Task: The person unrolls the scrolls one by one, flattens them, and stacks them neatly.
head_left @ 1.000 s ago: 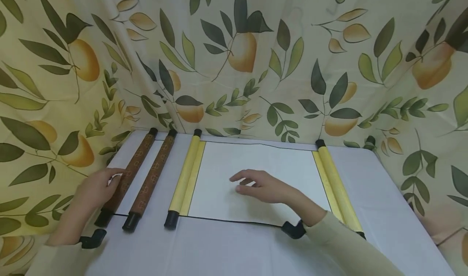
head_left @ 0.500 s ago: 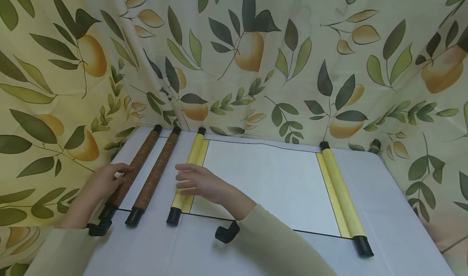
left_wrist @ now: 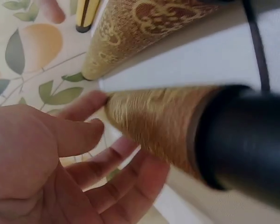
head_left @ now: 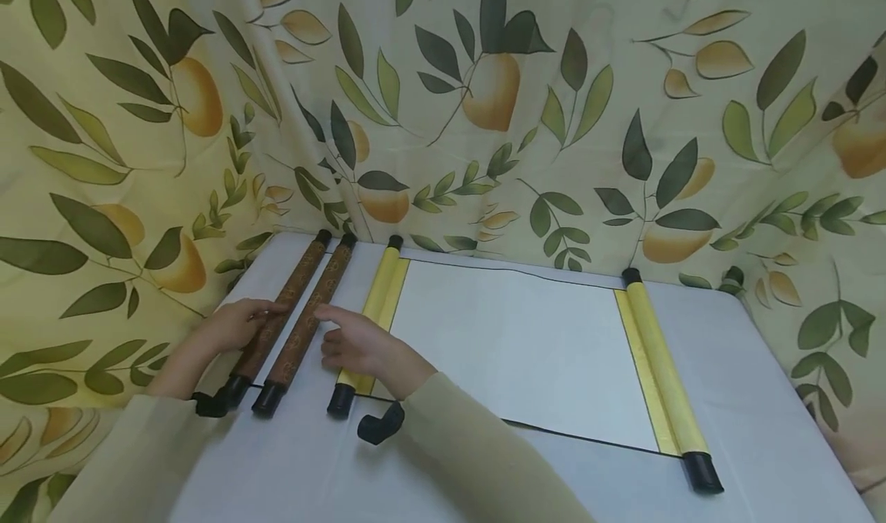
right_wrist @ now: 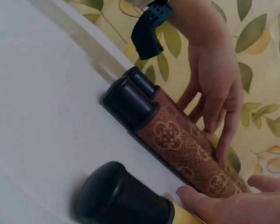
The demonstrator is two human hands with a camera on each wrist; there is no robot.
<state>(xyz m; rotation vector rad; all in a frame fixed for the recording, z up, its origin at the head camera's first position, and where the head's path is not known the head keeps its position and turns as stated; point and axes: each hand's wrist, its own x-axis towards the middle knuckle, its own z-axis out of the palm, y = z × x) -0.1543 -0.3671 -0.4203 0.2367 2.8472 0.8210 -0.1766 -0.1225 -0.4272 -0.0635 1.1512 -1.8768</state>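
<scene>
My left hand (head_left: 235, 324) is at the outer brown patterned roller (head_left: 298, 282) of a nearly rolled-up scroll, touching it from the left side. In the left wrist view the fingers lie along the roller's cloth, with the thumb (left_wrist: 81, 137) apart from it. My right hand (head_left: 363, 346) reaches over the left yellow roller (head_left: 383, 284), its index finger extended to the inner brown roller (head_left: 294, 354) and the other fingers loosely bent. A narrow white strip shows between the brown rollers. Both have black end caps, such as the inner one's cap (right_wrist: 128, 102).
To the right, a second scroll lies unrolled, its white paper (head_left: 519, 346) spread between the left yellow roller and a right yellow roller (head_left: 661, 354). The white table (head_left: 747, 400) meets a curtain (head_left: 443, 161) printed with fruit and leaves at the back and left.
My right hand has moved left from above the white paper to the inner brown roller. My left hand has brought the outer brown roller rightward, narrowing the white strip between the two.
</scene>
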